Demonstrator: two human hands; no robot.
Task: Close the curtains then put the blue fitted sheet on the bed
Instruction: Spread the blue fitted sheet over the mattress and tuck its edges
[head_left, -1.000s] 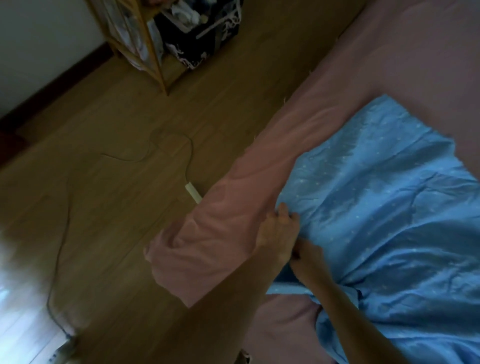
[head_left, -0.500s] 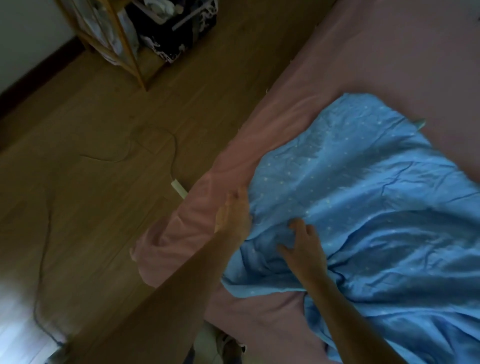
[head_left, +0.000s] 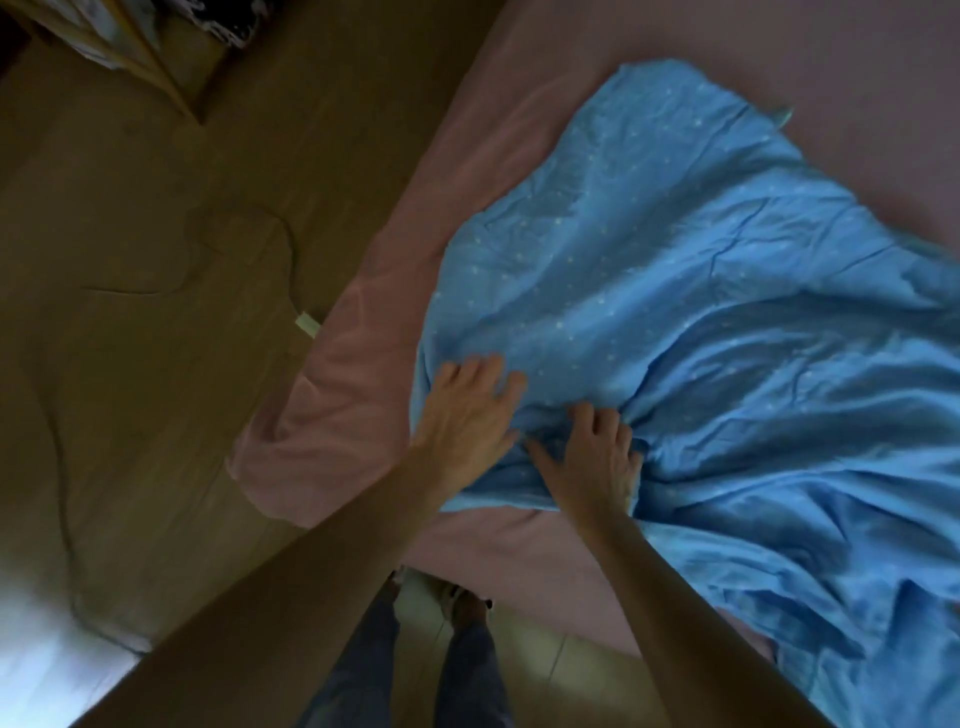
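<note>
Head view. A crumpled blue sheet (head_left: 675, 312), thin cotton-like cloth dotted with small pale marks, is lying in soft ridges across a bed (head_left: 675, 36) covered in smooth pink fabric. The left hand (head_left: 467, 415) is pressing flat on the sheet near its left edge, fingers spread and released. The right hand (head_left: 597, 462), just beside it, is digging curled fingers into a bunch of folds that are radiating from its grasp. The sheet's near hem is stopping short of the bed's corner, where loose pink cloth is sagging toward the wooden floor (head_left: 156, 208). A thin cable (head_left: 270, 228) is winding over the open floor to the left, ending in a white block (head_left: 307, 323) at the bed's side.
</note>
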